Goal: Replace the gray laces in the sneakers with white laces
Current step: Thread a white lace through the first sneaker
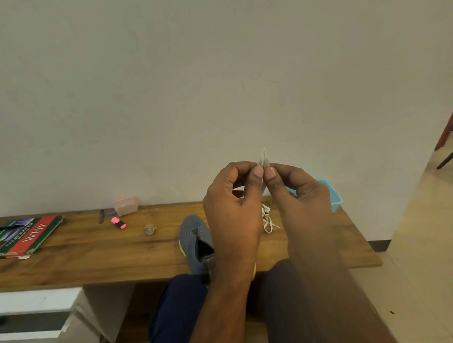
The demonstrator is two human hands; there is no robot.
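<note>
We hold both hands raised at the center of the frame, thumbs side by side. The left hand (231,205) and the right hand (300,196) each pinch the white lace (263,157) between thumb and curled fingers; its two ends stand upright together just above the thumbs. The rest of this lace drops behind the hands, and loops of white lace lie on the wooden table (93,259) between the wrists. The gray sneaker (196,239), with a yellow sole, rests on the table at lower center, partly hidden by the left wrist; its eyelets show no lace.

A blue bin (334,199) sits at the table's far right edge, behind the right hand. In the left half of the frame, the table carries a red-and-green book (25,235), a pink highlighter (118,223), a pink box (126,205) against the wall, a dark pen (101,215) and a small roll of tape (149,229).
</note>
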